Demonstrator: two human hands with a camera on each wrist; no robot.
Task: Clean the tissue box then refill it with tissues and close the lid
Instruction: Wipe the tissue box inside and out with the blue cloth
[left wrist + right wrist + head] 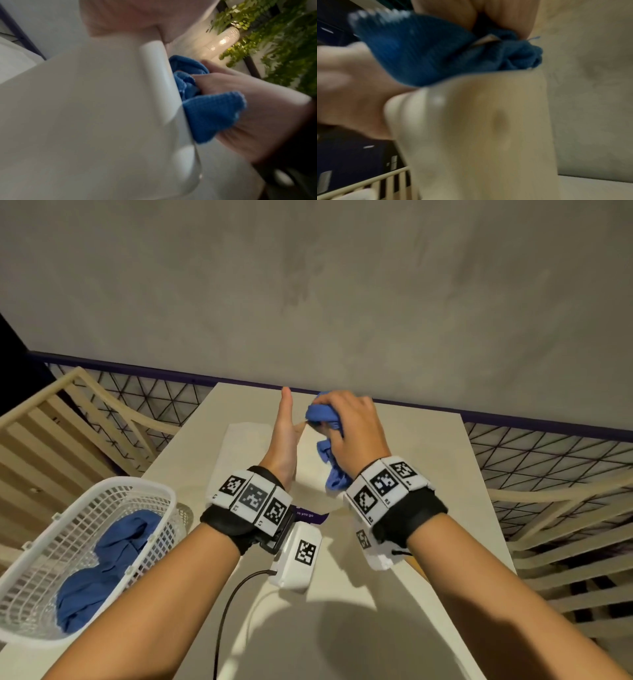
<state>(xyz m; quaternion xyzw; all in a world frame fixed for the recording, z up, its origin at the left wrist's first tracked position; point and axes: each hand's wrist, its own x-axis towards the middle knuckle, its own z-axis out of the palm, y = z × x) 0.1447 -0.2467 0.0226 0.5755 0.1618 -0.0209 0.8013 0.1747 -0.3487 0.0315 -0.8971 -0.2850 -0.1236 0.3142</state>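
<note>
A cream tissue box (310,467) stands on the pale table (428,460) between my hands. My left hand (284,440) holds its left side, thumb pointing up, fingers mostly hidden behind the box. My right hand (346,433) grips a bunched blue cloth (322,414) and presses it against the box's top right side. The left wrist view shows the box (102,108) close up, with the cloth (209,113) squeezed against its edge by the right hand (257,108). In the blurred right wrist view the cloth (428,54) lies over the box (479,128).
A white mesh basket (137,484) holding another blue cloth (102,570) sits at the table's left edge. A flat white pack (239,446) lies left of the box, and a purple-labelled item (310,514) near my wrists. Slatted chairs (51,433) flank the table; a grey wall stands behind.
</note>
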